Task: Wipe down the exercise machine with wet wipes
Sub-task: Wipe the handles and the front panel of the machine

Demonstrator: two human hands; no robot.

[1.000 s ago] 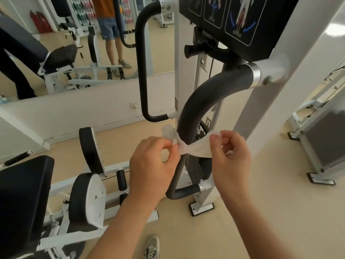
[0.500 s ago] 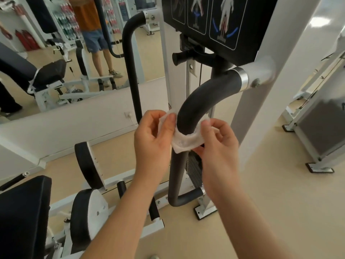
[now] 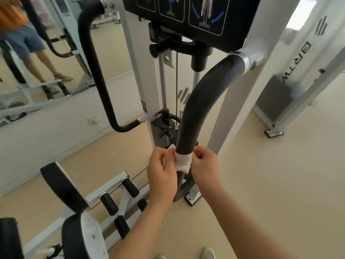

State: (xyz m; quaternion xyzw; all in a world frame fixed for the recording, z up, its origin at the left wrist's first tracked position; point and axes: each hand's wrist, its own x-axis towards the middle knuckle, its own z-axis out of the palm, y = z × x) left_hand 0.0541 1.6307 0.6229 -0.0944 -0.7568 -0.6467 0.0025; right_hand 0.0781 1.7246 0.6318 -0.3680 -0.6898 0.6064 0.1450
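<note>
The wipe [image 3: 183, 161], looped round the bar [image 3: 194, 109] and pinched at each end by left hand [image 3: 161, 171] and right hand [image 3: 204, 169], should be drawn taut along it.

A white wipe [image 3: 183, 162] was wrapped across the front of the black padded handle [image 3: 196, 109], low on its near stretch. The left hand [image 3: 161, 172] pinched the wipe's left end and the right hand [image 3: 204, 168] pinched its right end, one on either side of the bar. Behind the handle stood the weight stack [image 3: 162, 133] inside the white frame [image 3: 242, 101], a black diagram panel [image 3: 186, 14] above it. A second black handle [image 3: 95, 68] curved at the left, by the mirror [image 3: 46, 53].
</note>
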